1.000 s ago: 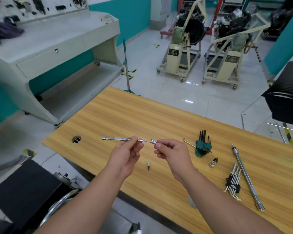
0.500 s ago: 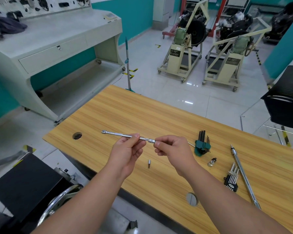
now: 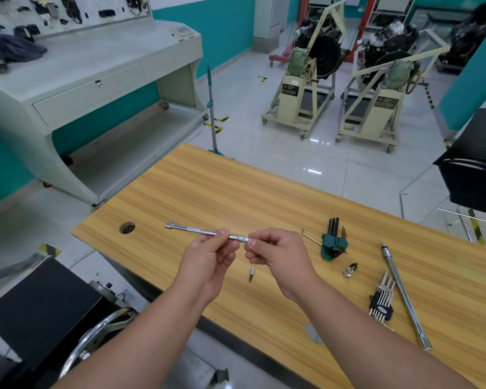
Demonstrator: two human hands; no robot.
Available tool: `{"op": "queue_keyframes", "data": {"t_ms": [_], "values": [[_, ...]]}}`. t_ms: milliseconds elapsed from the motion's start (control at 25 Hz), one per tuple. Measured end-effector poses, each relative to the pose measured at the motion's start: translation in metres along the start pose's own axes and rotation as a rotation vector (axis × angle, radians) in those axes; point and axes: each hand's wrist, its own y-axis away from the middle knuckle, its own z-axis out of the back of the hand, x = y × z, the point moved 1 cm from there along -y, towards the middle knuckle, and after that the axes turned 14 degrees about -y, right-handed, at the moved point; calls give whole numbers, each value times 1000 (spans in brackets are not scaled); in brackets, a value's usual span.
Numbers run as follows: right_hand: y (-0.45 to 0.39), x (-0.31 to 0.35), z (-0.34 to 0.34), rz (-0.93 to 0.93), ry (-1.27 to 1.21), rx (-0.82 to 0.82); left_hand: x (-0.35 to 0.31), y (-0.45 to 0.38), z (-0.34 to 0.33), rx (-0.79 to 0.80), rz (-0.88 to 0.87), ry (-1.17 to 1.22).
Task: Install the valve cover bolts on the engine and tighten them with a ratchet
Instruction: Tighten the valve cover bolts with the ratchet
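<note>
**Both hands on the extension bar**

Head view: the left hand (image 3: 208, 259) pinches the extension bar (image 3: 205, 232) mid-shaft above the table (image 3: 208, 189). The right hand (image 3: 278, 256) pinches its socket end (fingertips curled round it). A loose bit (image 3: 251, 274) lies on the table below, the ratchet (image 3: 404, 296) well to the right.
</note>
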Motion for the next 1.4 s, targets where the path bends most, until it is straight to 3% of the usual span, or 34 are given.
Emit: {"op": "queue_keyframes", "data": {"t_ms": [120, 240, 320, 400, 480, 560, 640, 1040, 1120, 1240, 1400], "values": [[-1, 0, 5, 7, -19, -5, 0, 3, -4, 1, -18, -20], [-2, -7, 17, -163, -41, 78, 7, 2, -11, 7, -68, -200], [-6, -25, 31, -293, 74, 124, 18, 0, -15, 13, -94, -300], [-15, -44, 65, -327, 353, -3, 30, -6, -12, 3, -40, -353], [-25, -56, 118, -339, 855, -175, 41, -14, -3, -6, 72, -296], [-27, -68, 167, -454, 1239, -221, 48, -22, 7, -43, 143, -200], [-27, -81, 191, -557, 1389, -222, 54, -27, 13, -64, 156, -202], [-39, -125, 201, -539, 1390, -141, 78, -37, 25, -21, 206, -431], [-43, -118, 190, -522, 1290, -111, 77, -38, 30, -51, 208, -496], [-54, -85, 151, -314, 1121, 78, 66, -38, 36, -103, 191, -637], [-59, -31, 68, -157, 643, 187, 34, -30, 48, -192, 98, -782]]}}
